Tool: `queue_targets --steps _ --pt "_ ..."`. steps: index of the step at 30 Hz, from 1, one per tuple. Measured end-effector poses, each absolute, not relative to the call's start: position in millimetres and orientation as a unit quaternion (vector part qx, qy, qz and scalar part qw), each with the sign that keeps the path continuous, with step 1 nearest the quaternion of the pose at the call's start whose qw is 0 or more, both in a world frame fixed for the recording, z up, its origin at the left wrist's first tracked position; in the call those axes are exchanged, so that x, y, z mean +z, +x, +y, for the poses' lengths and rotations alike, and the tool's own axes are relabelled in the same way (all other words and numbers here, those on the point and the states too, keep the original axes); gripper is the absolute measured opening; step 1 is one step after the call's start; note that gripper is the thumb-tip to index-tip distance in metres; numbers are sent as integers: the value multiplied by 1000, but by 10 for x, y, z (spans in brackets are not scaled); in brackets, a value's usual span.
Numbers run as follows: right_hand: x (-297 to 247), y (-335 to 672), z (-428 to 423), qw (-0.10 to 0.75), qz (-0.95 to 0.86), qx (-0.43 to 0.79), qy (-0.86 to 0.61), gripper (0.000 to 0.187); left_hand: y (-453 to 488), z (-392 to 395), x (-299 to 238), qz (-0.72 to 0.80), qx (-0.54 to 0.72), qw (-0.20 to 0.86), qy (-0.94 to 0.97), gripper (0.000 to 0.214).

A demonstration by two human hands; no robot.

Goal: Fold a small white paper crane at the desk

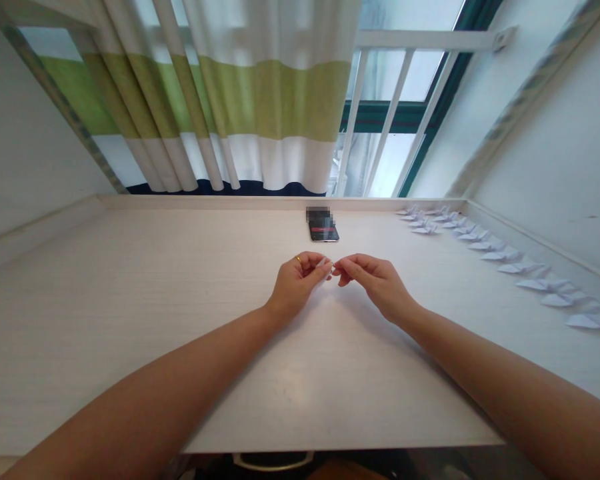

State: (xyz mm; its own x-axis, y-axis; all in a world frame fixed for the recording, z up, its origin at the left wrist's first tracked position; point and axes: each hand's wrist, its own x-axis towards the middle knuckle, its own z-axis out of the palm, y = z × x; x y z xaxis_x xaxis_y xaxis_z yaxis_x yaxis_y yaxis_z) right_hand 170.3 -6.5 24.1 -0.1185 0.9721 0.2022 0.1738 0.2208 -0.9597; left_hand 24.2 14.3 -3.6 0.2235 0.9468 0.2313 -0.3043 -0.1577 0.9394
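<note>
My left hand is closed in a pinch around a small piece of folded white paper, held a little above the white table. A ring shows on one of its fingers. My right hand meets it from the other side, with thumb and forefinger pinched at the paper's right end. Most of the paper is hidden by the fingers, so its full shape cannot be made out.
A dark phone lies just beyond my hands. Several folded white paper cranes stand in a line along the right wall. At the back are a raised table edge, a green-and-white curtain and a white window railing.
</note>
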Motion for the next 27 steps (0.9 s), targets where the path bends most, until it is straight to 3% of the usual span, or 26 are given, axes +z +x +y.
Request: queue_targets --steps 6,16,27 --pt "230 1702 -70 447 -643 416 -462 17 252 129 -52 287 519 590 548 24" --pt "227 1699 -106 436 -709 219 -510 18 247 122 -31 269 490 625 545 36" --pt "274 1714 -142 372 -769 152 -497 21 243 108 -18 261 459 651 545 41"
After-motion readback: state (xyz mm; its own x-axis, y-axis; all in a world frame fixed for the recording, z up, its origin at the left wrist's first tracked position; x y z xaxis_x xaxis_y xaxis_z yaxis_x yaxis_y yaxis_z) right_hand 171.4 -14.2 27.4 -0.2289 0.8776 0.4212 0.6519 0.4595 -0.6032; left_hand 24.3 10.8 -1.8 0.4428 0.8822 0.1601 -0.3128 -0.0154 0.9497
